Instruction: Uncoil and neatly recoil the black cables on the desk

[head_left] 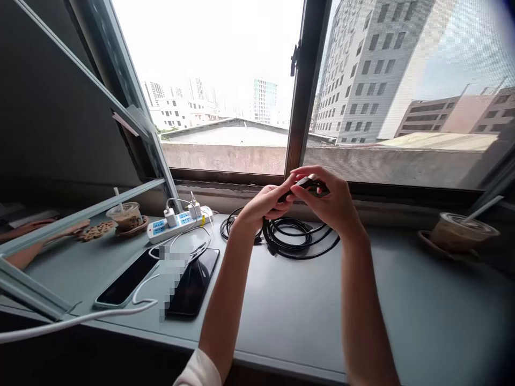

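My left hand point(265, 206) and my right hand point(330, 202) meet in front of the window frame, above the grey desk point(293, 311). Between their fingers is a dark cable end point(304, 183), perhaps a plug; the fingers partly cover it. Both hands are closed around this piece. Just below them is a coil of black cable point(300, 255); I cannot tell whether it joins the held end. Behind my left wrist, part of another thin black cable loop point(226, 228) shows on the desk.
A white power strip point(155, 236) with chargers stands left, near two phones point(131, 279) point(195, 289) and a white cable point(80, 320). Iced drinks stand at far left point(124, 214) and right point(458, 233). A metal frame point(84, 214) crosses the left side, with another person's arm point(44, 244) beyond.
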`<state>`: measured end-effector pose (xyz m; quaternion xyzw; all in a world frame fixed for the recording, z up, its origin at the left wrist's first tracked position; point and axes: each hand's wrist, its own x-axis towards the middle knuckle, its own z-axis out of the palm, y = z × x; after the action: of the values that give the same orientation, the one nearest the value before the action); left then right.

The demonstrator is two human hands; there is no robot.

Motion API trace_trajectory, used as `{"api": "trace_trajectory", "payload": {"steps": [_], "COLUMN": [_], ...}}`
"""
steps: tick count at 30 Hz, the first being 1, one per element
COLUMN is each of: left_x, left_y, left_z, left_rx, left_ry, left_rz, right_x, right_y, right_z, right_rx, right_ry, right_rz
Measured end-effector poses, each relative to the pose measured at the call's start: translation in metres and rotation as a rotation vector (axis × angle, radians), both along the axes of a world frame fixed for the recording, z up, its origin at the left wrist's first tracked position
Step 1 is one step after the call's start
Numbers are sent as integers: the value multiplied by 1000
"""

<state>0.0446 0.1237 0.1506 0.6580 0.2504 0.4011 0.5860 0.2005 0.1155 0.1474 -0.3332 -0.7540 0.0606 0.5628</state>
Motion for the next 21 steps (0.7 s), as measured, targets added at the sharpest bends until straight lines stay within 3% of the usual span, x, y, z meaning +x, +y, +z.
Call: {"api": "trace_trajectory", "payload": {"steps": [6,12,18,21], "left_x": [-3,2,-1,-4], "left_y": [-3,-3,-1,1], "left_z": [2,0,-2,-2], "left_rx": [-13,79,71,51], "left_ry": [-63,-126,-221,-305], "left_rz": [-92,62,22,91], "right_x": [10,11,7,8], "right_y": [11,18,6,2], "right_z": [-2,-1,5,5], "right_rx": [37,20,2,-8], "right_ry": [202,609,576,553], "right_rz": [-35,-59,-56,-40]}}
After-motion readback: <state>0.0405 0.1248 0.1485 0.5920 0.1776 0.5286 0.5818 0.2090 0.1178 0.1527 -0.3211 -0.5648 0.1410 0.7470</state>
